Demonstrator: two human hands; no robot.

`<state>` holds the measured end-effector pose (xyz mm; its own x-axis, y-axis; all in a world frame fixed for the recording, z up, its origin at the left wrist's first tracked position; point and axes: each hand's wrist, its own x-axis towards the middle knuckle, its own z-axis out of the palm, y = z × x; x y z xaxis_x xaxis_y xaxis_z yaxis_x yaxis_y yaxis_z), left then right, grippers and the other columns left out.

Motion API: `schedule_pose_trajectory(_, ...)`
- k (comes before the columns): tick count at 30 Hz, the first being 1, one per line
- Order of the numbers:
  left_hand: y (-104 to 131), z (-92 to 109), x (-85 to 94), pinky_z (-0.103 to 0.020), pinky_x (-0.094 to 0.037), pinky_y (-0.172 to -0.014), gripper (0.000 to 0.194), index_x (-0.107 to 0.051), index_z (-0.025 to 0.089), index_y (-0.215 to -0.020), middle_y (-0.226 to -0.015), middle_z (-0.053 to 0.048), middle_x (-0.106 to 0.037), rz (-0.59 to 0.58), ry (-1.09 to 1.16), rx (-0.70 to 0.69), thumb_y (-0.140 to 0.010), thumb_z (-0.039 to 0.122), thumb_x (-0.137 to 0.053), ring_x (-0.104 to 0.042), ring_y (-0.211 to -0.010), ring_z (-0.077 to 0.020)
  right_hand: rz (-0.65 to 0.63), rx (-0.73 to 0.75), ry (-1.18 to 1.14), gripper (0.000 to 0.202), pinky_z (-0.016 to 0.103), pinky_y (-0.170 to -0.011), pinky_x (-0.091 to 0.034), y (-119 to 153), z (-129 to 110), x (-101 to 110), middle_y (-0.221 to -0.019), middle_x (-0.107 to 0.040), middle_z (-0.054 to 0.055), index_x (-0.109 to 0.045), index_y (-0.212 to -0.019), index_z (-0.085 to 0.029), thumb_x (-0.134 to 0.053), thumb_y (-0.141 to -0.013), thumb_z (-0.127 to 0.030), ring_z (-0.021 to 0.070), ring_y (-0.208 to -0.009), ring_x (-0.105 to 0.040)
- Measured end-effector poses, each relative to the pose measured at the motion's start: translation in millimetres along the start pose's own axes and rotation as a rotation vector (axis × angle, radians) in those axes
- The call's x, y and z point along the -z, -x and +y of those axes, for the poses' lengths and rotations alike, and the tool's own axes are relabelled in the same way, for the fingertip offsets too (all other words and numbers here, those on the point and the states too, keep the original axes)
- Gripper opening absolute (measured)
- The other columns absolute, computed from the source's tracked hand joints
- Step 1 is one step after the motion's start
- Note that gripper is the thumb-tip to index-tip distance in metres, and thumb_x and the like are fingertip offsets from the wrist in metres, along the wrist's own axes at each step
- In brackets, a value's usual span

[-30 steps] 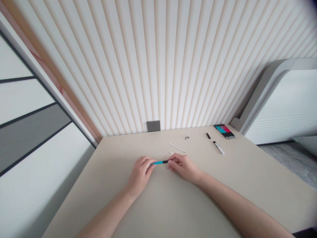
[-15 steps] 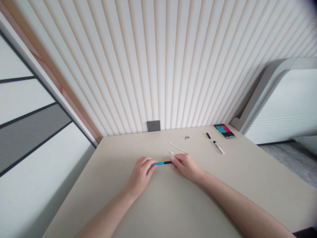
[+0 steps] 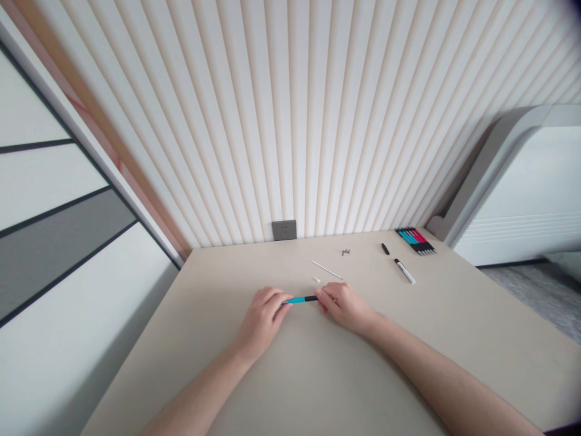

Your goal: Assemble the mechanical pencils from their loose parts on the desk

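A teal pen with a black grip [image 3: 300,299] lies level between my two hands, just above the beige table [image 3: 295,375]. My left hand [image 3: 262,318] pinches its teal end. My right hand [image 3: 345,306] grips the black end. Right behind the pen a tiny white piece [image 3: 316,279] and a thin white refill tube [image 3: 327,270] rest on the table. Farther back sit small dark metal bits [image 3: 345,251], a short black cap piece [image 3: 385,248] and a white pen barrel with a black tip [image 3: 405,271].
A row of several teal and pink pens [image 3: 415,240] lies at the far right corner of the table. A grey wall socket [image 3: 284,230] sits in the ribbed wall behind. A white and grey unit [image 3: 521,188] stands to the right.
My right hand has slid a little to the right along the pen, baring more of the black grip. The small white piece behind it now shows. The view shifted slightly.
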<state>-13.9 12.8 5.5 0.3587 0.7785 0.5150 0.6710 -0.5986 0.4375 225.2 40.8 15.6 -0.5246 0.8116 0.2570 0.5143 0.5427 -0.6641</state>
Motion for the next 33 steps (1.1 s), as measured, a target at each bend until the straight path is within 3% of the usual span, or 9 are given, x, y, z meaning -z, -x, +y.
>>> schedule_pose_trajectory(5,-0.9,0.4,2.3,-0.035,-0.051,-0.083,0.018,-0.063,0.021,-0.106,-0.097,-0.006,-0.069,0.081,0.086,0.129,-0.090,0.029,-0.060,-0.064,-0.090,-0.0203,0.119,0.038,-0.056,0.040,0.028,-0.073,-0.045,-0.6,3.7,0.1,-0.075,-0.065,0.004,-0.064,-0.075,-0.021,-0.039,-0.100,-0.039,0.0162,-0.074,-0.060)
schedule_pose_trajectory(10,-3.4,-2.1,6.3,-0.026,-0.050,-0.066,0.023,-0.066,0.019,-0.086,-0.071,0.000,-0.069,0.007,0.241,0.321,-0.093,0.037,-0.053,-0.064,-0.067,-0.0156,0.197,0.006,-0.078,0.028,0.027,-0.067,-0.046,-1.1,6.5,0.4,-0.088,-0.067,0.006,-0.067,-0.097,-0.022,-0.047,-0.096,-0.041,0.0177,-0.080,-0.060)
schedule_pose_trajectory(12,-4.0,-2.9,7.0,-0.026,-0.050,-0.068,0.022,-0.066,0.019,-0.085,-0.073,0.000,-0.070,0.033,0.262,0.329,-0.091,0.037,-0.055,-0.065,-0.070,-0.0160,0.203,-0.001,-0.075,0.028,0.027,-0.065,-0.046,-0.8,5.7,0.5,-0.088,-0.067,0.006,-0.066,-0.097,-0.021,-0.046,-0.096,-0.041,0.0175,-0.079,-0.060)
schedule_pose_trajectory(16,-3.2,-3.6,6.5,-0.029,-0.051,-0.078,0.015,-0.066,0.021,-0.093,-0.087,-0.002,-0.071,0.109,0.267,0.265,-0.088,0.034,-0.061,-0.065,-0.083,-0.0178,0.118,-0.024,-0.018,0.045,0.027,-0.067,-0.044,-0.1,3.4,0.5,-0.067,-0.063,0.002,-0.062,-0.069,-0.020,-0.036,-0.100,-0.040,0.0150,-0.066,-0.058)
schedule_pose_trajectory(18,-2.1,-4.1,5.2,-0.031,-0.051,-0.080,0.015,-0.065,0.021,-0.096,-0.089,-0.003,-0.070,0.126,0.282,0.258,-0.087,0.032,-0.062,-0.064,-0.085,-0.0180,0.084,-0.034,-0.012,0.048,0.027,-0.067,-0.043,-0.1,3.2,0.1,-0.064,-0.062,0.002,-0.061,-0.066,-0.020,-0.033,-0.100,-0.041,0.0143,-0.063,-0.058)
schedule_pose_trajectory(23,-0.1,-6.8,0.8,-0.030,-0.052,-0.080,0.024,-0.063,0.020,-0.102,-0.094,-0.004,-0.069,0.196,0.443,0.390,-0.085,0.035,-0.064,-0.065,-0.087,-0.0179,0.143,-0.015,-0.055,0.034,0.027,-0.065,-0.045,-0.7,6.3,-1.2,-0.077,-0.066,0.004,-0.066,-0.084,-0.021,-0.042,-0.097,-0.041,0.0158,-0.071,-0.059)
schedule_pose_trajectory(28,1.0,-9.2,-0.3,-0.025,-0.051,-0.069,0.025,-0.064,0.017,-0.097,-0.082,-0.003,-0.068,0.134,0.555,0.468,-0.085,0.039,-0.065,-0.064,-0.077,-0.0165,0.213,-0.020,-0.127,0.023,0.024,-0.059,-0.047,-0.1,7.8,-2.2,-0.086,-0.066,0.004,-0.064,-0.098,-0.021,-0.050,-0.094,-0.039,0.0161,-0.076,-0.060)
schedule_pose_trajectory(33,2.5,-9.7,-0.2,-0.026,-0.051,-0.070,0.020,-0.063,0.018,-0.095,-0.082,-0.003,-0.066,0.122,0.529,0.413,-0.088,0.037,-0.061,-0.063,-0.079,-0.0166,0.224,-0.033,-0.134,0.018,0.024,-0.058,-0.048,1.2,8.2,-1.3,-0.088,-0.066,0.004,-0.063,-0.100,-0.022,-0.053,-0.092,-0.035,0.0165,-0.079,-0.059)
